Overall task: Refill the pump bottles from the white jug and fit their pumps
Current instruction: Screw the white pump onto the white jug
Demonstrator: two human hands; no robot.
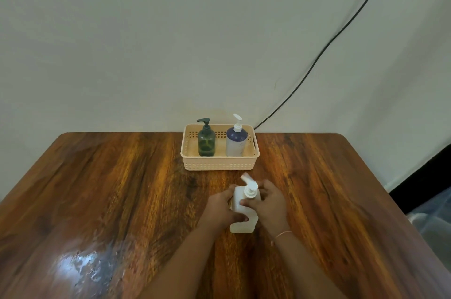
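Wooden table: glossy, streaked brown grain, rounded far corners, light glare near left. Wall: plain, pale, behind. Black cable: runs diagonally down wall, far right.

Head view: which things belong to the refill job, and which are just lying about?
Job: white jug, green pump bottle, blue-and-white pump bottle, left hand, right hand.
Lying about: basket, cable, table.

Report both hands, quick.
Left hand: grips the jug.
Right hand: grips the jug's neck, under the pump.
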